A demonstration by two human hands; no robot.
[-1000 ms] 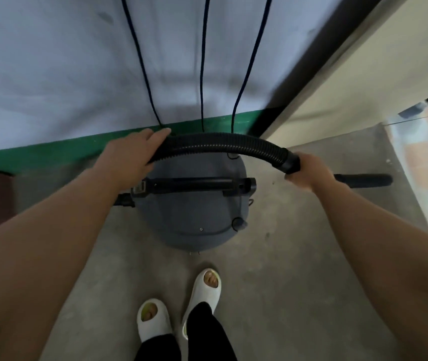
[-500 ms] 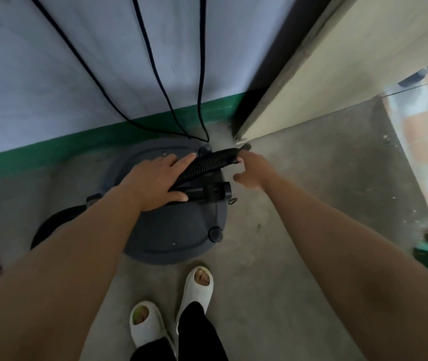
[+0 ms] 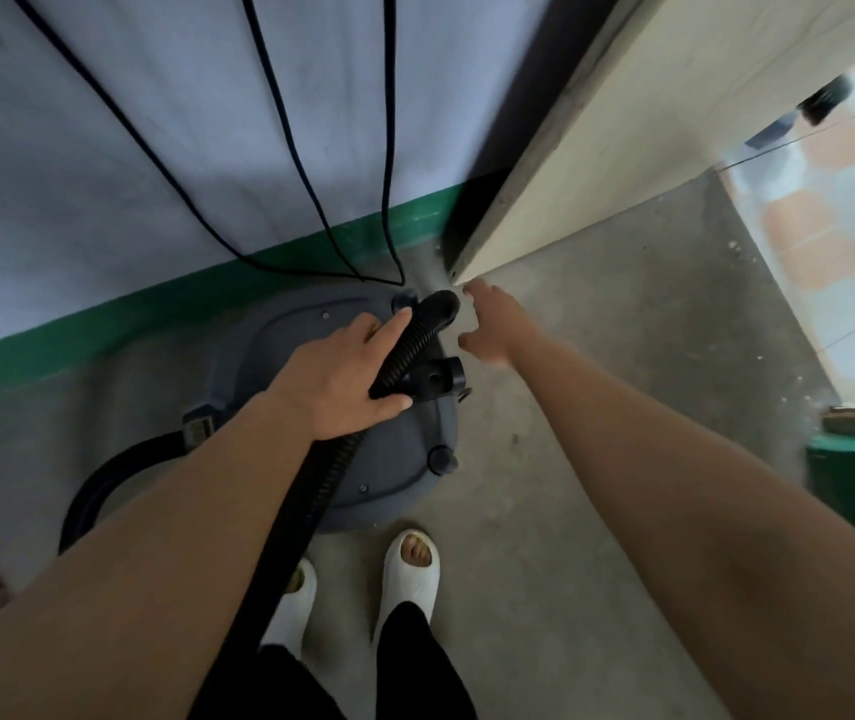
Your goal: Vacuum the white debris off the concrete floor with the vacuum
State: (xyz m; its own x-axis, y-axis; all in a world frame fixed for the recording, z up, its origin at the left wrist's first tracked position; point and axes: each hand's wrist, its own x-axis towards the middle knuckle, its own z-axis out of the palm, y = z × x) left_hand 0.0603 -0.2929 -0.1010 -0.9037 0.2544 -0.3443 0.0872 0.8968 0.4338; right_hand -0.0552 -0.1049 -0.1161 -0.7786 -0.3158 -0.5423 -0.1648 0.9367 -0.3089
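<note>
Bottom of frame: black trousers and two white open-toe slippers [image 3: 411,574] on the concrete floor [image 3: 596,387], toes pointing at the vacuum. Both bare forearms reach forward.

Black corrugated hose [image 3: 311,501] comes up from under the left forearm and passes through the left hand [image 3: 342,376]. That hand grips the hose on top of the vacuum, thumb wrapped round the near side, index finger lying straight along the ribs. The hose's open end [image 3: 439,308] sticks out just past the fingertips, over the far rim of the lid.

The vacuum [image 3: 404,449] is a round grey canister just ahead of the slippers, seen from above. A black handle mount [image 3: 435,379] sits on the lid, touching the hose beside the left thumb. A small black knob [image 3: 441,458] is on the near right rim. A second hose loop [image 3: 97,491] curves off the canister's left side.

The right hand [image 3: 493,330] is just right of the hose end, apart from it, fingers spread and loosely bent, holding nothing.

White debris [image 3: 733,246] shows as small specks on the floor, well right of both hands, near the foot of the cream door [image 3: 648,148].

Behind the vacuum, a green skirting band [image 3: 103,324] runs under a pale wall [image 3: 77,148]. Black cables [image 3: 300,163] hang down the wall to the canister's back. Far right: tiled floor [image 3: 830,163], blurred.
</note>
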